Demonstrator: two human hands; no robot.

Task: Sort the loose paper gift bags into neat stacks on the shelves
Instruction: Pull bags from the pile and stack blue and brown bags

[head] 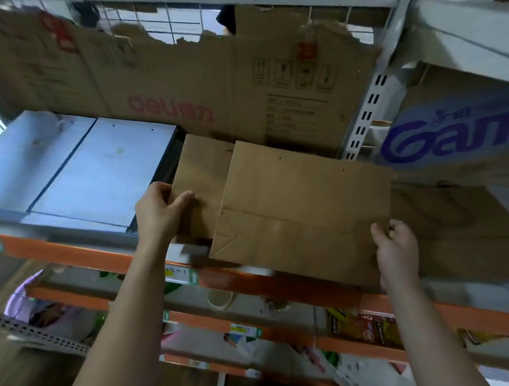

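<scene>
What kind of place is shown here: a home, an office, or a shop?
Most likely a shop or its stockroom. Orange front rails carry price labels, a slotted metal upright rises on the right, and flat brown paper bags lie beside white bags.

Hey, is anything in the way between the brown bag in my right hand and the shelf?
Only the second brown bag, gripped by your left hand, lies partly behind the front brown bag that your right hand pinches. The white bag stack sits off to the left, clear of it.
</scene>
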